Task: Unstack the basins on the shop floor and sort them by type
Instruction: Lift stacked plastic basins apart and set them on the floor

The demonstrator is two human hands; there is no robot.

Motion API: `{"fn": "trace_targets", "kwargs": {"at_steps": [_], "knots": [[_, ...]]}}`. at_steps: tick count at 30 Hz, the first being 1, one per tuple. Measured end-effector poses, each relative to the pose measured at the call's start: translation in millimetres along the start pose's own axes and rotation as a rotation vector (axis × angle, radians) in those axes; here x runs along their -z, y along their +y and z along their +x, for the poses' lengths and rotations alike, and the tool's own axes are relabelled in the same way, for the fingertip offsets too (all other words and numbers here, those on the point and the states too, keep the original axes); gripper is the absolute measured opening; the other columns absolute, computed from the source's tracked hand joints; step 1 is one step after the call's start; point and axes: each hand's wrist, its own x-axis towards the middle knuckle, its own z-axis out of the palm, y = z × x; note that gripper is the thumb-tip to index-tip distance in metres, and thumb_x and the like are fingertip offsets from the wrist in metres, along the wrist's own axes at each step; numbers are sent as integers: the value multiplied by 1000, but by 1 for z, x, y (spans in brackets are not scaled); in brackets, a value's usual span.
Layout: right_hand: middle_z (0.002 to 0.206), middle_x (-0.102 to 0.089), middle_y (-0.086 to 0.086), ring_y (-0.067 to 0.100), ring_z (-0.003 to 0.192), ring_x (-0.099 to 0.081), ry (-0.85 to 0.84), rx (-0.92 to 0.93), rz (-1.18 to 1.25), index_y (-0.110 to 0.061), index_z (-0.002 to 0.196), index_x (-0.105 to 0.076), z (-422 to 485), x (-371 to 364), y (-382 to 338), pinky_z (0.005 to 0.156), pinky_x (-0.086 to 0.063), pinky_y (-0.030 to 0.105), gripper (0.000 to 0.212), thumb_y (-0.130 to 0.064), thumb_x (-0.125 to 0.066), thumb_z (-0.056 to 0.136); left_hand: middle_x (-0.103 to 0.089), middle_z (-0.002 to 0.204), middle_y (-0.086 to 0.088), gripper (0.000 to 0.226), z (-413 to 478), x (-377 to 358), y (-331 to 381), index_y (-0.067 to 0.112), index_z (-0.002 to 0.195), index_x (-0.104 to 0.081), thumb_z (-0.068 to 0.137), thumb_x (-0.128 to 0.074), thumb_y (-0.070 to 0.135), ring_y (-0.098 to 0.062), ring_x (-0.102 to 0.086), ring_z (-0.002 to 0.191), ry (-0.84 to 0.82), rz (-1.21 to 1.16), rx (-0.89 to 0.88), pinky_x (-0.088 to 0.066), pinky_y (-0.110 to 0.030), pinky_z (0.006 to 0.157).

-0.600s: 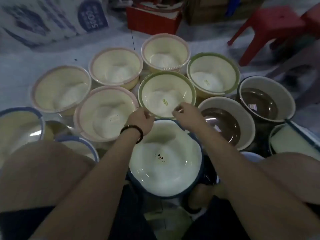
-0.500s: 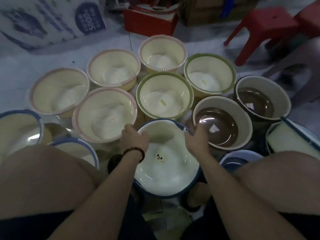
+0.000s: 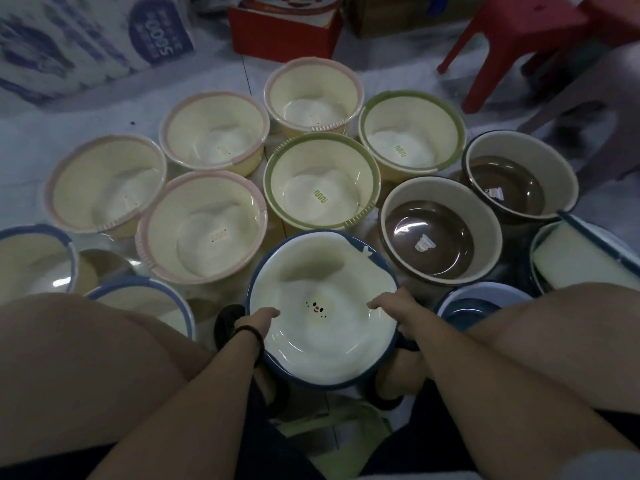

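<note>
Presently both hands grasp the blue-rimmed basin (image 3: 322,271): the left hand (image 3: 259,318) curls over its left rim, the right hand (image 3: 389,304) over its right rim, fingertips inside. The basin lies between the two grips and between the person's knees, with a face print at its centre. Just beyond stand a green-rimmed basin (image 3: 322,181), a pink-rimmed basin (image 3: 201,226) and a brown-bottomed basin (image 3: 440,233). A red stool (image 3: 512,32) stands far right.

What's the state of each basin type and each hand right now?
Navy-rimmed cream plastic basin with a face: upright, empty, gripped.
Left hand: grips its left rim.
Right hand: grips its right rim.
Nearest pink-rimmed cream basin: upright, empty.
Nearest green-rimmed cream basin: upright, empty.
Nearest brown-bottomed basin: upright, sticker inside.
</note>
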Motion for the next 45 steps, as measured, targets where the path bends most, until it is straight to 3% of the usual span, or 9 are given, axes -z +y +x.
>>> {"fn": "trace_targets", "kwargs": {"at_steps": [6, 11, 17, 21, 26, 32, 35, 39, 45], "knots": [[121, -61, 14, 33, 106, -60, -143, -103, 117, -10, 149, -45, -8, 6, -3, 80, -54, 42, 69, -22, -76, 89, -57, 134, -20, 78, -7, 14, 2, 7, 149, -42, 81, -79, 20, -41, -59, 114, 76, 58, -91, -52, -49, 95], [162, -36, 19, 42, 148, -36, -142, -172, 22, -15, 164, -26, -10, -7, -6, 118, -36, 55, 90, -46, -69, 91, -62, 118, -8, 48, -27, 16, 13, 22, 130, -49, 87, -62, 5, -33, -60, 106, 69, 260, -365, -55, -50, 92], [136, -64, 22, 39, 126, -61, 28, 257, -419, 1, 134, -63, -41, -11, -79, 91, -49, 38, 46, -28, -56, 99, -63, 102, -9, 26, -79, 49, 55, 13, 115, -58, 90, -63, 19, -31, -59, 93, 254, 427, -570, -48, -38, 85], [137, -61, 14, 38, 126, -58, 231, 535, -547, -10, 143, -54, -107, 29, -134, 98, -49, 41, 70, -50, -63, 87, -67, 98, -11, 26, -123, 86, 90, 11, 105, -61, 86, -63, 28, -34, -64, 91, 318, 412, -729, -53, -41, 83], [144, -53, 14, 36, 126, -57, 323, 693, -441, -12, 149, -42, -174, 118, -163, 96, -50, 42, 85, -45, -83, 83, -65, 86, -3, 16, -201, 100, 133, 17, 104, -62, 88, -64, 20, -33, -64, 87, 365, 311, -941, -54, -43, 77], [105, -75, 9, 30, 90, -74, 358, 731, -169, -14, 115, -68, -240, 235, -157, 73, -64, 45, 34, -35, -79, 91, -69, 100, -16, 16, -322, 75, 219, 12, 102, -66, 88, -68, 20, -34, -62, 90, 352, 391, -1209, -50, -45, 80], [108, -76, 10, 32, 92, -73, 449, 718, 4, -10, 113, -69, -272, 295, -141, 71, -61, 41, 28, -32, -75, 96, -66, 107, -11, 20, -385, 37, 251, 21, 107, -62, 89, -71, 20, -32, -63, 98, 145, 271, -1386, -53, -46, 88], [110, -77, 5, 32, 109, -71, 564, 752, 210, -14, 110, -74, -303, 369, -104, 99, -57, 48, 14, -19, -75, 96, -76, 113, -7, 41, -450, -20, 272, 19, 124, -70, 84, -76, 15, -24, -72, 88, -372, 12, -1441, -58, -34, 72], [86, -70, 10, 26, 71, -71, 675, 669, 656, -10, 92, -68, -327, 415, -24, 61, -64, 42, 7, -13, -73, 96, -74, 120, -12, 31, -480, -138, 207, 20, 124, -64, 94, -72, 21, -32, -74, 98, -823, 24, -1114, -63, -53, 81]]}}
